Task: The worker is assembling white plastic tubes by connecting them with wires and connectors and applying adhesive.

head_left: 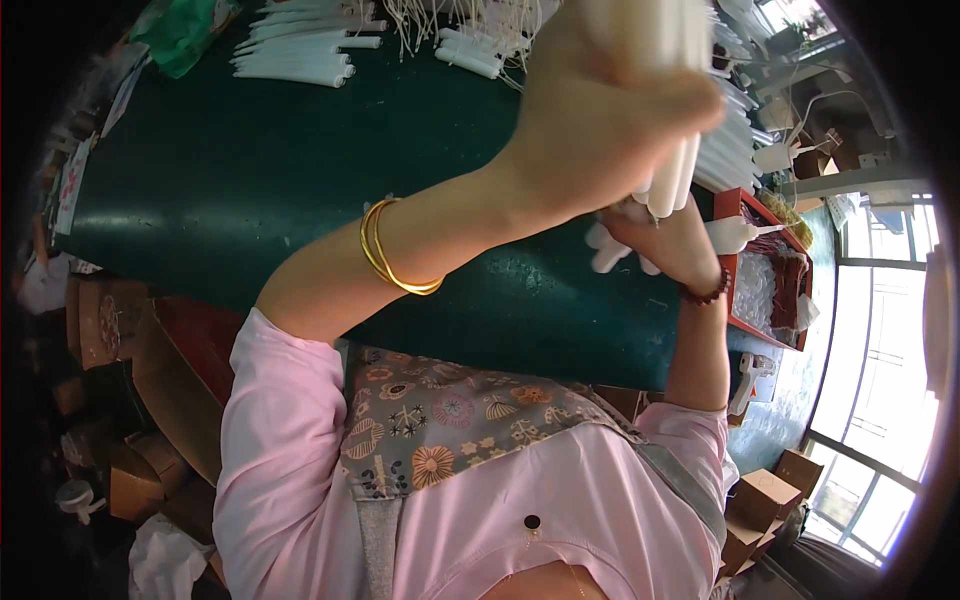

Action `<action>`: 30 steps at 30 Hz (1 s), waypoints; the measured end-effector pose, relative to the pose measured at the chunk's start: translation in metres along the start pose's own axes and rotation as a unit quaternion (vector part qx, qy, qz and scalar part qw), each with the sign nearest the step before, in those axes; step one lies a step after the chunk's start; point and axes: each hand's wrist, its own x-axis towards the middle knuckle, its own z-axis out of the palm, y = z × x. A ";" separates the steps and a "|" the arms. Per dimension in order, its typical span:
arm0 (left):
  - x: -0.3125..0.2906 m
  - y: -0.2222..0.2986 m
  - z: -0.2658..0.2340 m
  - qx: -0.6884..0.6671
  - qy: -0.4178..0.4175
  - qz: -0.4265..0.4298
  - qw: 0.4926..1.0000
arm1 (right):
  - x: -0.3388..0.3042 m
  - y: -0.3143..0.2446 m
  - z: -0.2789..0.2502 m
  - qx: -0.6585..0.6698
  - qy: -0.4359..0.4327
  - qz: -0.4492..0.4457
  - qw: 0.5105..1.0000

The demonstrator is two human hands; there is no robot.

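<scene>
My left hand (600, 140), with gold bangles at the wrist, is raised over the right part of the green table. It is closed round a bundle of upright white tubes (678, 178), whose upper part is blurred by motion. Just below the tubes' lower ends is my right hand (665, 240), with a dark red beaded bracelet. Its fingers are bent round more white tubes (606, 250), whose ends stick out on the left side and underneath. My left hand and the bundle partly hide the right hand's fingers.
White tubes (300, 45) lie in piles along the far side of the green table (400, 130), beside thin pale wires (420, 18). At right stand a red box (735, 290) with clear plastic inside and a white nozzle bottle (732, 235). Cardboard boxes (765, 495) are on the floor.
</scene>
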 end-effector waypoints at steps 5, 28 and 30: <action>-0.052 -0.039 -0.081 -0.096 0.232 -0.127 0.960 | 0.017 -0.044 0.001 -0.337 -0.272 0.191 0.881; -0.132 0.013 -0.175 0.699 -0.193 0.046 0.687 | -0.042 0.035 0.045 -0.315 -0.034 -0.102 0.943; -0.128 -0.001 -0.165 0.712 -0.231 0.007 0.663 | -0.041 0.033 0.051 -0.335 -0.021 -0.111 0.935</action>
